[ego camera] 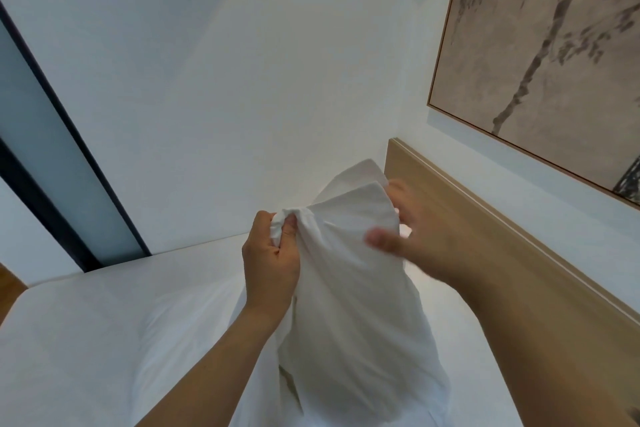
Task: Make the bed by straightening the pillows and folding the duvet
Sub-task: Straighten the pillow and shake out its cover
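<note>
We held the pillow (349, 288) up over the bed (86, 340). Our left hand (270, 263) pinched its corner tight so our right hand (415, 243), fingers spread, could pat it flat.

A plump white pillow in a loose cotton case (349, 288) stands on end in the middle of the view, filling the space between both hands. The left hand (270, 260) bunches a top corner; the blurred right hand (415, 239) spreads against the upper right edge. Close on the right, a long pale wooden headboard (485, 236) walls off that side, with a large framed tree picture (540, 55) above it. Left of the pillow, the white mattress sheet (86, 340) lies open up to the plain white wall (242, 80) and a dark-framed glass panel (52, 166).
</note>
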`<state>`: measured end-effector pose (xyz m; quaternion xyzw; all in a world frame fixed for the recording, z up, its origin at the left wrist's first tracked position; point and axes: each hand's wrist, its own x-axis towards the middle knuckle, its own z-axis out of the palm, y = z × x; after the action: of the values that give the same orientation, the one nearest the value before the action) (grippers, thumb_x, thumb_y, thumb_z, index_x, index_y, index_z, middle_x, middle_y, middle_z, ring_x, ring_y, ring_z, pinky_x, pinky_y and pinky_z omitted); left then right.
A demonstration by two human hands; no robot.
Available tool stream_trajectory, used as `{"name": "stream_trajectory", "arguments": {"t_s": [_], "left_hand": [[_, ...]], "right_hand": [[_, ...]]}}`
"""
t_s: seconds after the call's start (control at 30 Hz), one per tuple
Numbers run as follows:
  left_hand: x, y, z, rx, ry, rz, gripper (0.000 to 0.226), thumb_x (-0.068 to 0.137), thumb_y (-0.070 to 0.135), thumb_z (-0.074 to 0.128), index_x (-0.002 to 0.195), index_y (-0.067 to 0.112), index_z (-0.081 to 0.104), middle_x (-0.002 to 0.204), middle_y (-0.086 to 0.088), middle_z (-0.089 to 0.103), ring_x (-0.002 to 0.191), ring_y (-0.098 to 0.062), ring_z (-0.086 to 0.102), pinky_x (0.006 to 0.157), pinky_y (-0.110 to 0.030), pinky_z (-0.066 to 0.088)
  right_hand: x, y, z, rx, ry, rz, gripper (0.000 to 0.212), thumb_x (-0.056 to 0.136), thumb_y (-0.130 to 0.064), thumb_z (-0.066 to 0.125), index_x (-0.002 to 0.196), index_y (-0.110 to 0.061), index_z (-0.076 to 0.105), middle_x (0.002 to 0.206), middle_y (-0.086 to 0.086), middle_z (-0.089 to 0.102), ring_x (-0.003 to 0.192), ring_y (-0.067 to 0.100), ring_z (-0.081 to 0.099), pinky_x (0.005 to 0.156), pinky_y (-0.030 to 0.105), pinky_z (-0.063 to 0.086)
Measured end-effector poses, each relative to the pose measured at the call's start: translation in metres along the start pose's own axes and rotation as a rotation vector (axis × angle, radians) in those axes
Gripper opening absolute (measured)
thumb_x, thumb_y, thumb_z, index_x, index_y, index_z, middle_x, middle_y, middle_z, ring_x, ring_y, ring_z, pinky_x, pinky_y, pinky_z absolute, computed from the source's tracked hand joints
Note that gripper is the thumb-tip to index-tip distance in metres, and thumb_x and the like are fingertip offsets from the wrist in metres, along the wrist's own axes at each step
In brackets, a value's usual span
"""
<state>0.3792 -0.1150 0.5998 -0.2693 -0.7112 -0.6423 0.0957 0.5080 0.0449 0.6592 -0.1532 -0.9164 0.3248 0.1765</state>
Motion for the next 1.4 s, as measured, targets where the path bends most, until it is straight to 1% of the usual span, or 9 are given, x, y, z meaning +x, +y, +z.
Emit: {"name": "stream_trajectory", "arguments": {"t_s": [0.13,0.3,0.47,0.57,0.77,0.93,1.1,1.23,1.4], "left_hand": [[0.001,0.002,0.003,0.013,-0.038,0.001,0.022,0.096,0.031,0.056,0.079,0.022,0.045,0.068,0.01,0.049,0.06,-0.005,0.048,0.054,-0.011,0.036],[-0.021,0.02,0.005,0.332,-0.51,0.447,0.027,0.093,0.048,0.048,0.091,0.021,0.05,0.112,0.008,0.043,0.1,-0.014,0.044,0.087,-0.028,0.039],[-0.034,0.037,0.015,0.128,-1.045,-0.123,0.024,0.094,0.05,0.049,0.11,0.035,0.058,0.106,0.017,0.062,0.095,-0.002,0.06,0.089,-0.032,0.053],[-0.045,0.012,0.018,0.39,-1.142,-0.224,0.03,0.093,0.051,0.047,0.102,0.026,0.061,0.11,0.006,0.06,0.099,-0.012,0.059,0.093,-0.035,0.049],[-0.052,-0.029,0.041,0.966,-0.91,0.013,0.039,0.093,0.041,0.041,0.126,0.029,0.058,0.158,-0.002,0.011,0.146,-0.032,-0.003,0.112,-0.062,-0.01],[0.023,-0.051,-0.006,1.192,-0.455,0.149,0.024,0.089,0.031,0.049,0.101,0.028,0.069,0.146,-0.004,0.04,0.135,-0.014,0.035,0.101,-0.079,0.003],[0.066,-0.044,-0.03,1.195,-0.171,0.264,0.028,0.086,0.024,0.054,0.114,0.03,0.059,0.156,-0.007,0.024,0.147,-0.036,0.007,0.098,-0.082,-0.003],[0.039,-0.014,0.015,0.682,-0.439,0.748,0.071,0.076,0.029,0.055,0.145,0.028,0.038,0.152,-0.007,0.032,0.137,-0.033,0.034,0.115,-0.054,0.021],[0.027,-0.011,0.041,0.195,-0.373,0.026,0.059,0.08,0.04,0.069,0.128,0.025,0.039,0.121,0.005,0.033,0.107,-0.018,0.049,0.095,-0.033,0.046]], "right_hand": [[0.003,0.001,0.018,0.079,0.374,-0.113,0.026,0.092,-0.041,0.048,0.075,-0.022,0.055,0.087,-0.005,0.053,0.077,0.012,0.053,0.068,0.03,0.042],[0.053,0.002,0.013,0.506,0.661,0.14,0.035,0.1,-0.03,0.048,0.07,-0.013,0.055,0.066,-0.003,0.051,0.061,0.01,0.047,0.059,0.032,0.04],[0.072,-0.006,0.007,0.589,0.811,0.105,0.035,0.098,-0.032,0.051,0.069,-0.013,0.052,0.065,0.005,0.048,0.061,0.019,0.046,0.058,0.032,0.041],[0.078,0.007,-0.016,0.604,1.0,0.143,0.034,0.097,-0.031,0.052,0.07,-0.012,0.058,0.065,0.003,0.054,0.063,0.025,0.052,0.062,0.044,0.049],[0.091,-0.003,-0.042,0.566,1.2,0.167,0.036,0.099,-0.037,0.048,0.065,-0.026,0.052,0.064,-0.007,0.053,0.065,0.013,0.055,0.066,0.037,0.053],[0.091,0.012,-0.042,0.579,1.207,0.241,0.034,0.096,-0.038,0.048,0.064,-0.029,0.052,0.066,-0.01,0.053,0.066,0.008,0.052,0.066,0.03,0.048],[0.097,0.007,-0.033,0.558,1.234,0.258,0.037,0.098,-0.036,0.047,0.062,-0.029,0.045,0.064,-0.01,0.046,0.062,0.005,0.044,0.064,0.026,0.041],[0.111,-0.009,-0.015,0.555,1.178,0.222,0.038,0.098,-0.035,0.049,0.062,-0.027,0.044,0.062,-0.009,0.044,0.06,0.007,0.042,0.063,0.03,0.039],[0.109,-0.004,-0.014,0.545,1.134,0.191,0.034,0.098,-0.031,0.049,0.064,-0.025,0.047,0.065,-0.007,0.047,0.065,0.012,0.047,0.064,0.03,0.044]]}}
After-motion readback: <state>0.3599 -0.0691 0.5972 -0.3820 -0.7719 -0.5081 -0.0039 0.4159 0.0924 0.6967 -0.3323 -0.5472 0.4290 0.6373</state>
